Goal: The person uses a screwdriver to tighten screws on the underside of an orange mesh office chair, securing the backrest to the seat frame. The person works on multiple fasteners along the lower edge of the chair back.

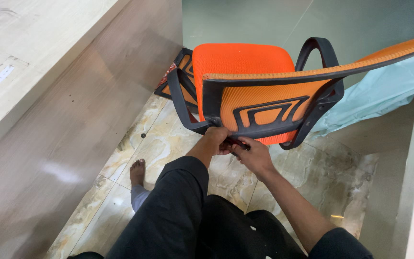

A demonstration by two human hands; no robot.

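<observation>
— What did you have on the head camera?

— From my remote station, I saw both hands meeting at the lower edge of an orange office chair's backrest. The left hand (216,138) was curled against the black plastic frame (264,130); the right hand (251,152) was pinched around a small dark tool or fastener with a hint of red (238,143), too small to identify.

— And the chair?

— The orange mesh chair (264,81) lay tipped on the marble tile floor (168,144), seat and both black armrests (319,50) already joined. I judged the assembly well along, with the backrest joint unfinished.

— Around it?

— A bare foot (137,171), a second orange part (182,72) behind, pale blue plastic sheeting (384,91), a wooden desk (49,52) left.
</observation>
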